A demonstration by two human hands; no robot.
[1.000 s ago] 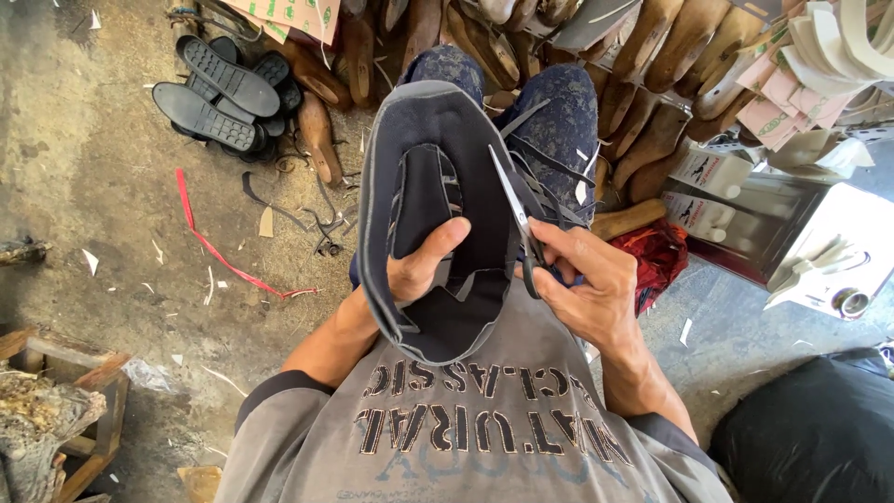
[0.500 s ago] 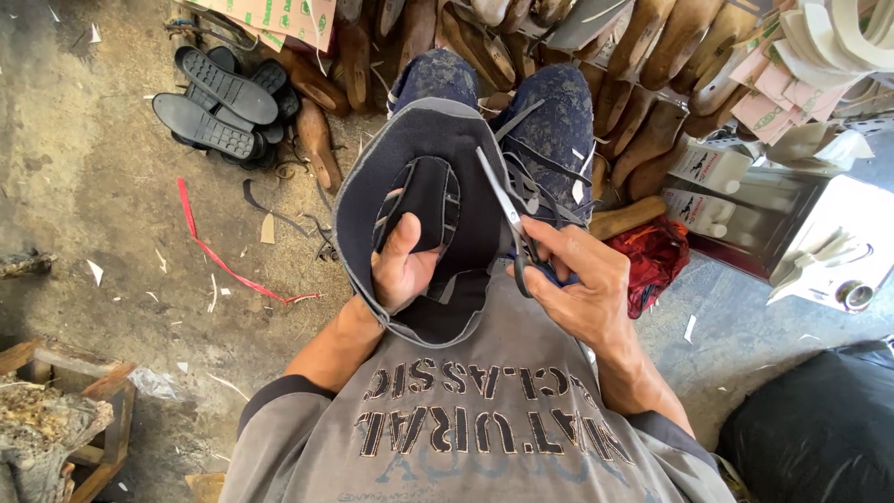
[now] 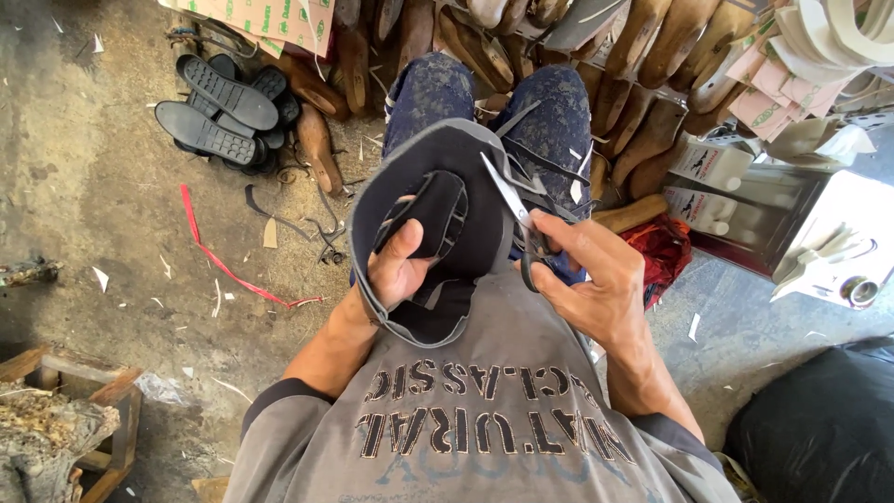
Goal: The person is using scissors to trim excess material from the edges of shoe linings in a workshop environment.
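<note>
— What's the left hand got there?

— A dark, curved shoe upper — thumb pressed across its strapped middle, fingers tucked behind, the piece resting on the person's lap over the blue-patterned trousers.

— And the right hand?

— Clenched around a pair of scissors, fingers through the loops, the blades at the upper's right edge. Whether they're biting the material, I can't tell.

— Around them?

— Black soles on the concrete floor to the left, a red strip just beside, and wooden shoe lasts ranked along the top.
</note>
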